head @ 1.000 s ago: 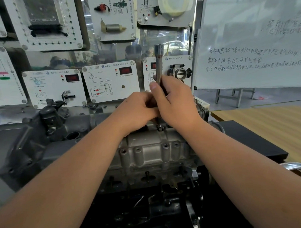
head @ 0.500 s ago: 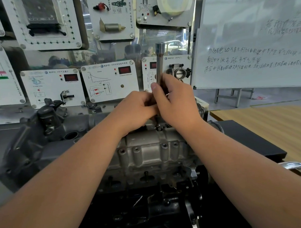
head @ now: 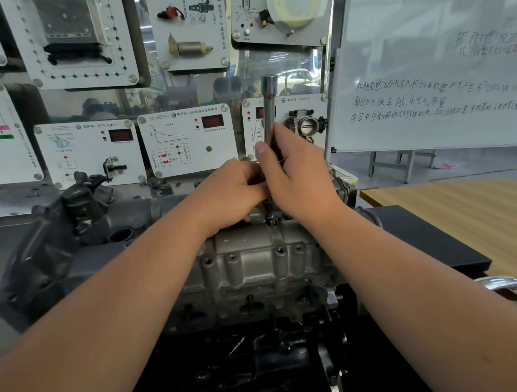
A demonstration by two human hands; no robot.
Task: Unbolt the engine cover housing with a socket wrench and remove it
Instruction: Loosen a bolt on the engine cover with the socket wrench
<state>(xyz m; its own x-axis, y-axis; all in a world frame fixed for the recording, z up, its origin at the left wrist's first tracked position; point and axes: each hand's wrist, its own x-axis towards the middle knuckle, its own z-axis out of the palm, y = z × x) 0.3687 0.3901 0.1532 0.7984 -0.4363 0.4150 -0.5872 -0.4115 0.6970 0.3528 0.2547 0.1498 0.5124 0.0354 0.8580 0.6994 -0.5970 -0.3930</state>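
Observation:
A grey cast-metal engine cover housing with several bolt holes along its front lies across the engine block. A long steel socket wrench stands upright on a bolt at the housing's far top edge. My right hand grips the wrench shaft, thumb on its left side. Just left of it, my left hand curls around the lower shaft, its fingertips hidden behind the right hand.
White training panels with sensors and red displays hang behind the engine. A whiteboard stands at the right, above a wooden table. A black bench top carries the engine. A shiny metal ring sits at the right edge.
Both hands stay on the upright wrench. My right hand has slid slightly up the shaft, and the thumb now shows more on its left side.

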